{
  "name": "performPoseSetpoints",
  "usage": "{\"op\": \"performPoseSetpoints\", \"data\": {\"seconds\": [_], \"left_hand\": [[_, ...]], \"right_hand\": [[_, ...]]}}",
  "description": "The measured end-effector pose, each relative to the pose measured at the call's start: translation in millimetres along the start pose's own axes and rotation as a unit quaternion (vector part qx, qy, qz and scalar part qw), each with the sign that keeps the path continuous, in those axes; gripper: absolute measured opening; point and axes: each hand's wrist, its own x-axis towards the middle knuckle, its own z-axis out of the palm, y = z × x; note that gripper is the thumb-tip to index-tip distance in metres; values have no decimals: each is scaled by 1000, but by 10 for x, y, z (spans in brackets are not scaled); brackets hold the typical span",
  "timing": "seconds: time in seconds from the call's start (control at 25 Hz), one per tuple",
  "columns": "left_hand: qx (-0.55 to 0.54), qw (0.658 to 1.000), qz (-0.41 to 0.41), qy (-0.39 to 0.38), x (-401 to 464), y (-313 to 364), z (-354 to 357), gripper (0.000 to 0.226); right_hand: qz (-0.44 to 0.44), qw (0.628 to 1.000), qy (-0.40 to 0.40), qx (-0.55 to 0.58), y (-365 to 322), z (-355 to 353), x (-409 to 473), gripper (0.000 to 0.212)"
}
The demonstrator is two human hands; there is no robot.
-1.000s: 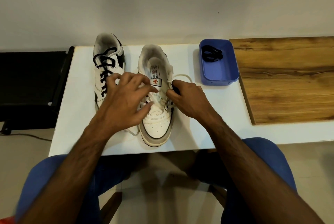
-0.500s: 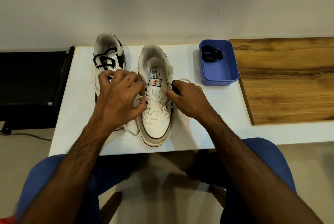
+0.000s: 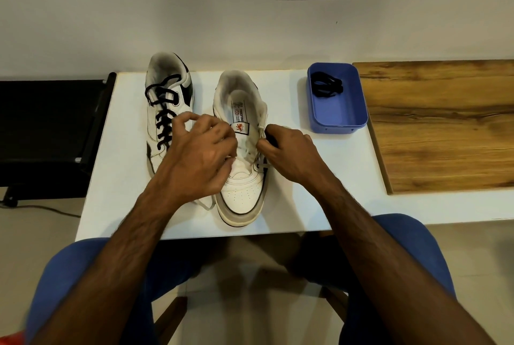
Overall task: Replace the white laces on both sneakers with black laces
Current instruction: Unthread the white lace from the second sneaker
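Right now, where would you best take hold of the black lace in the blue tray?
Pinch the black lace at the top of its bundle, coming straight down from above. It lies coiled loosely at the far end of the blue tray, whose walls block a sideways approach.

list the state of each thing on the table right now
left sneaker: laced in black
right sneaker: white lace partly in
blue tray: holds coiled black lace
left hand: fingers curled at the right sneaker's lacing
right hand: pinching the right sneaker's eyelet edge
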Motion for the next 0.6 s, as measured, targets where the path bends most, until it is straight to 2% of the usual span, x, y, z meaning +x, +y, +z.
{"op": "performPoseSetpoints", "data": {"seconds": [0.16, 0.28, 0.36, 0.48, 0.6], "left_hand": [[-24, 998, -59, 20, -47, -96, -97, 15], [-31, 998, -15, -43, -16, 6, 40, 24], [-11, 998, 21, -65, 13, 70, 149, 20], [19, 999, 18, -41, 38, 68, 146, 14], [45, 998, -40, 5, -22, -76, -35, 11]], "right_hand": [[-1, 1000, -5, -4, 19, 9, 2, 29], [-4, 1000, -2, 1, 13, 22, -1, 29], [-2, 1000, 0, 0, 9, 17, 1, 30], [2, 1000, -2, -6, 0, 6, -2, 33], [4, 1000, -15, 0, 8, -4, -3, 30]]}}
